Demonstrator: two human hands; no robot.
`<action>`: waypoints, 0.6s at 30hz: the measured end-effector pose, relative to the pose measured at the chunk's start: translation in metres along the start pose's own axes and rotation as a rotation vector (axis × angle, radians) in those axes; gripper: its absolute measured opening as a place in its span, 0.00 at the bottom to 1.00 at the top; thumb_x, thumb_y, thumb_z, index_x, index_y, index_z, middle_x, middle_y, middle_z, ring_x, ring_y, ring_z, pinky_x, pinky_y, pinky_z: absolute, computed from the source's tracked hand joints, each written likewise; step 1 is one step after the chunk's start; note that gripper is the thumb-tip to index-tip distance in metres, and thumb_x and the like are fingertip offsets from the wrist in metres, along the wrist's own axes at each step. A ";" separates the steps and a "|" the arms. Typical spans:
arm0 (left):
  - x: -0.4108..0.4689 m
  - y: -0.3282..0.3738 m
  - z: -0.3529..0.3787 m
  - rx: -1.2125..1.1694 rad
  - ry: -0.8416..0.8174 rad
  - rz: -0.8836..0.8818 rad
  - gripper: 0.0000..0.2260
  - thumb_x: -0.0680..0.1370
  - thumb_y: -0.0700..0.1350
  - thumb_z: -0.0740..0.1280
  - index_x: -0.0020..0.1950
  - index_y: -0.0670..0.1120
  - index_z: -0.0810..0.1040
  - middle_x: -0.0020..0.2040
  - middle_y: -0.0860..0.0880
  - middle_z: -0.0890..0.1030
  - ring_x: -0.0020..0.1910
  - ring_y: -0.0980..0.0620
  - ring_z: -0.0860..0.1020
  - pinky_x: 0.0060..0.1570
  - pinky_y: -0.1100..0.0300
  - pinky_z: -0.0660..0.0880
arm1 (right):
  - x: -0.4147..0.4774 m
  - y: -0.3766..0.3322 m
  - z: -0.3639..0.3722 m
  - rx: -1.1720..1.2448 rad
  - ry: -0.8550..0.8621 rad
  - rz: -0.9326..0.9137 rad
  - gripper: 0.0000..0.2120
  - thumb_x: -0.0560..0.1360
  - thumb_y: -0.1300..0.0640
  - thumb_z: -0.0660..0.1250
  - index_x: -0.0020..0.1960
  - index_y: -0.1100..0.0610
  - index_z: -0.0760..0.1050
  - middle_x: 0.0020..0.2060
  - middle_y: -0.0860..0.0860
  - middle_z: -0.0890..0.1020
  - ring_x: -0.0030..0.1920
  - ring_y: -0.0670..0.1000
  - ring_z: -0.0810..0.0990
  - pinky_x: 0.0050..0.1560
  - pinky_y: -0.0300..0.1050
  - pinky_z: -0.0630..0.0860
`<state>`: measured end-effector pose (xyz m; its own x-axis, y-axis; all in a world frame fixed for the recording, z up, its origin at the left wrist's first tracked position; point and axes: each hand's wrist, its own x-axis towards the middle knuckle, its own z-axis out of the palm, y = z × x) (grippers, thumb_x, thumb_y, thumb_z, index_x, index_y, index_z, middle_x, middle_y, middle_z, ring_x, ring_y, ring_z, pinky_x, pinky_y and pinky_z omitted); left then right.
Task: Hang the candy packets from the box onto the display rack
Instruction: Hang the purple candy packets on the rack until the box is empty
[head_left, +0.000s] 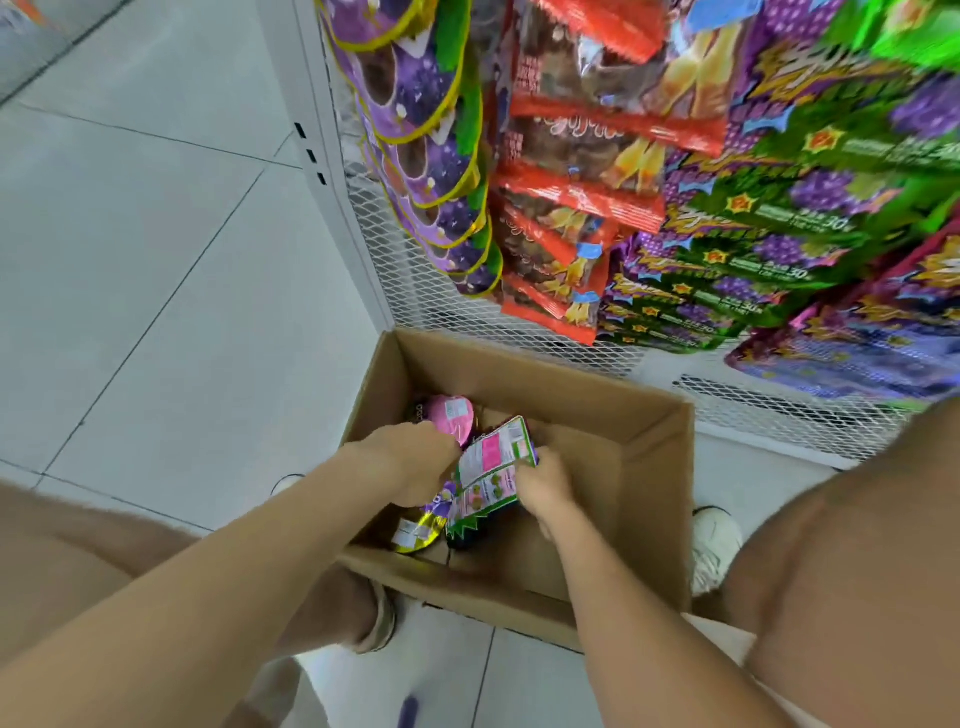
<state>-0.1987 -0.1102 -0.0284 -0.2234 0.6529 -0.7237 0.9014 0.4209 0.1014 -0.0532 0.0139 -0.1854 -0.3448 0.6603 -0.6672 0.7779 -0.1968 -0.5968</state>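
Note:
An open cardboard box (639, 447) stands on the floor below the display rack (395, 260). Both my hands reach down into it. My right hand (545, 488) grips a green candy packet (493, 467) with a white and pink label on its back, tilted upright. My left hand (421, 457) is beside it with fingers curled at the packet's left edge; its hold on the packet is unclear. A pink round packet (451, 415) lies at the far left of the box, and a gold-rimmed purple packet (415, 530) lies near the front.
White mesh rack panel carries hanging rows of purple round packets (431, 171), red packets (576, 208) and green-purple grape packets (769, 234). My knees frame the box on both sides, a white shoe (714, 545) stands right of it. Grey tiled floor (156, 260) extends left.

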 end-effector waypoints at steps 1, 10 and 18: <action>-0.002 0.003 -0.002 0.006 0.000 0.001 0.12 0.84 0.42 0.62 0.67 0.47 0.76 0.62 0.41 0.78 0.59 0.39 0.79 0.51 0.49 0.74 | -0.001 -0.007 -0.010 0.009 0.059 -0.020 0.09 0.70 0.59 0.65 0.47 0.56 0.80 0.45 0.53 0.86 0.47 0.59 0.85 0.51 0.54 0.84; -0.048 0.029 -0.025 0.056 0.343 0.118 0.37 0.73 0.47 0.77 0.79 0.57 0.65 0.75 0.50 0.70 0.71 0.43 0.74 0.66 0.45 0.73 | -0.093 -0.082 -0.138 0.152 0.234 -0.068 0.07 0.72 0.58 0.73 0.36 0.58 0.82 0.34 0.53 0.87 0.36 0.55 0.86 0.39 0.48 0.83; -0.118 0.058 -0.096 -0.834 0.852 0.414 0.08 0.75 0.46 0.81 0.42 0.52 0.83 0.36 0.58 0.81 0.37 0.58 0.78 0.40 0.60 0.73 | -0.163 -0.098 -0.225 0.049 -0.155 -0.159 0.06 0.81 0.64 0.67 0.46 0.61 0.80 0.42 0.60 0.86 0.36 0.53 0.83 0.42 0.52 0.86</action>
<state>-0.1552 -0.1023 0.1287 -0.4285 0.8977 0.1026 0.5230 0.1538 0.8383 0.0450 0.0887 0.0825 -0.5408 0.5674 -0.6210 0.6820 -0.1363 -0.7185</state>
